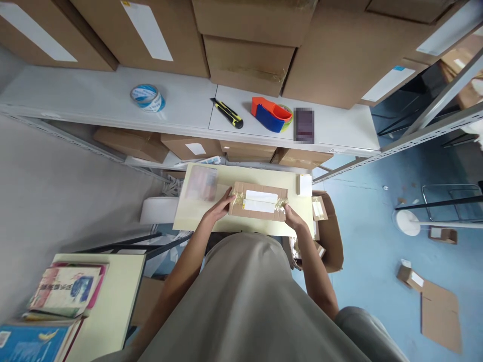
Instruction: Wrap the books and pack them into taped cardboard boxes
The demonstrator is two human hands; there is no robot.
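Note:
A flat brown cardboard parcel [258, 201] with a white label and clear tape across it lies on a small pale yellow table [226, 223]. My left hand [220, 207] grips the parcel's left end. My right hand [292, 215] holds its right end near the front corner. A thin item in clear wrap [202, 183] lies on the table to the left of the parcel. A small white block [304, 184] sits at the table's far right corner.
A grey shelf [181, 108] beyond the table carries a tape roll [148, 97], a yellow-black utility knife [227, 112], a red-blue tape dispenser [272, 114] and large cartons [249, 55]. An open box [330, 231] stands at right. Books [64, 289] lie on a table at lower left.

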